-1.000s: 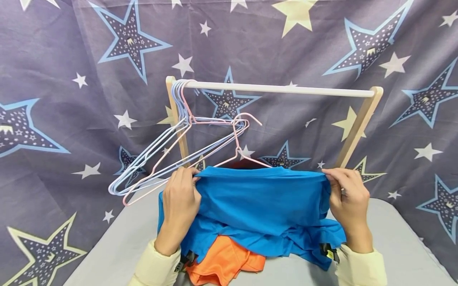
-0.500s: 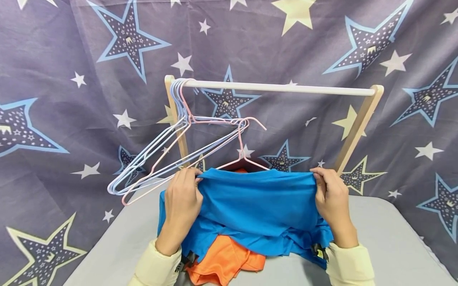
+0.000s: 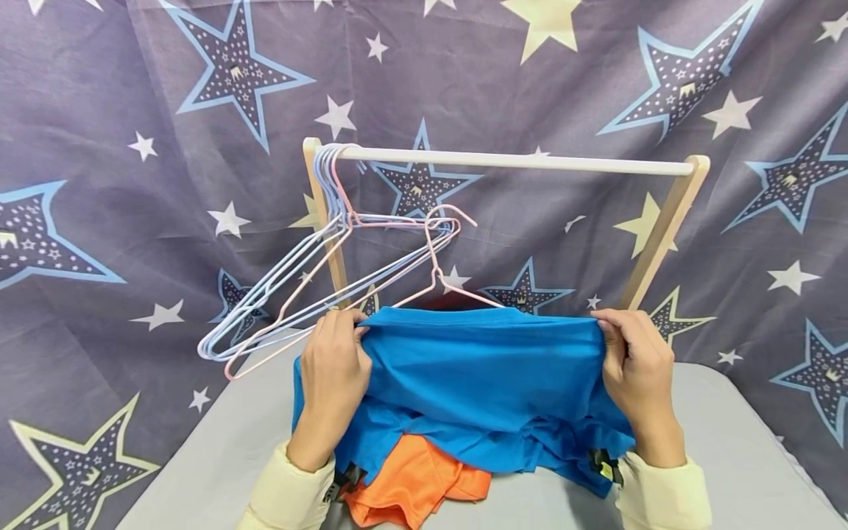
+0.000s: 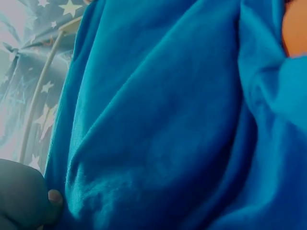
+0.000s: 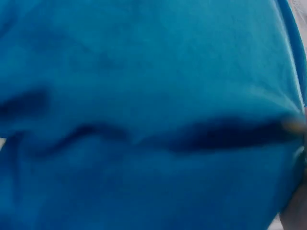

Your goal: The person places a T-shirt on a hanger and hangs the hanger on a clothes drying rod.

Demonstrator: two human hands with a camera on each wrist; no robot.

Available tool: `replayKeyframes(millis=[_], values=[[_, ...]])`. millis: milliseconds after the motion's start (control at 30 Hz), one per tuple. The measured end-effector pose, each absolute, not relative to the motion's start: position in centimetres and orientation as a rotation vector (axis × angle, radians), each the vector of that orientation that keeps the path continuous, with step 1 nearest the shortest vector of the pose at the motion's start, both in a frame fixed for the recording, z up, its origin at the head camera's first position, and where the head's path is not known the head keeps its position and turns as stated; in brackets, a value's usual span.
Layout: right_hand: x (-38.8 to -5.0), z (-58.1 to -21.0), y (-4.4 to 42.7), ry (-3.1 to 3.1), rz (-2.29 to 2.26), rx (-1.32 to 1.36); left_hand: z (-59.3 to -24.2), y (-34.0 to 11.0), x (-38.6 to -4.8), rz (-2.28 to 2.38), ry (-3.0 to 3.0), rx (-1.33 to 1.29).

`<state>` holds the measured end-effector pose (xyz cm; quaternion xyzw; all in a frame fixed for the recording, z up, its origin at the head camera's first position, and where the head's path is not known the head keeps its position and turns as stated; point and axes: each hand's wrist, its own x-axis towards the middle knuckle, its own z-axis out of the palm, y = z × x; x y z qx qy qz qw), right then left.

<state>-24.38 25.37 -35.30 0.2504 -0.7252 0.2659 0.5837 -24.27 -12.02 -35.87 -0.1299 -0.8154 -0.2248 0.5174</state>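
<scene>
A blue T-shirt (image 3: 477,368) is stretched between both hands in the head view, its lower part bunched on the table. My left hand (image 3: 334,375) pinches its upper left corner, and my right hand (image 3: 639,368) pinches the upper right one. From the neckline rises the hook and neck of a pink hanger (image 3: 435,250); its lower part is hidden behind the fabric. In the left wrist view, a fingertip (image 4: 55,196) shows at the edge of the blue cloth. Blue cloth fills most of the right wrist view.
A rack with a white rail (image 3: 517,160) and wooden posts stands behind the shirt. Several blue and pink hangers (image 3: 278,294) hang at its left end, close to my left hand. An orange garment (image 3: 414,482) lies on the grey table (image 3: 715,442) in front.
My right hand moved inward, slackening the shirt, then back outward, pulling the top edge taut. The pink hanger swayed right and then back left. My left hand stayed nearly still.
</scene>
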Motion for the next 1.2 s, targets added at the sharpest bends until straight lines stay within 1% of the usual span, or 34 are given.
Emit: replayKeyframes(millis=[233, 633, 867, 967, 1200], values=[[-24.6, -35.5, 25.2, -1.764, 0.625, 0.637, -35.6, -12.2, -24.1, -0.558, -1.950, -0.366], [-25.2, -36.2, 25.1, -1.888, 0.664, 0.646, -35.6, -12.4, -24.2, -0.541, -1.956, -0.397], [-25.2, -36.4, 24.5, -1.945, 0.711, 0.755, -35.5, -12.2, -24.2, -0.528, -1.965, -0.468], [-25.2, -36.6, 24.6, -1.993, 0.705, 0.784, -35.6, -12.2, -24.3, -0.524, -1.967, -0.453], [-25.1, -36.5, 25.9, -2.024, 0.657, 0.732, -35.6, -12.4, -24.3, -0.528, -1.985, -0.393]])
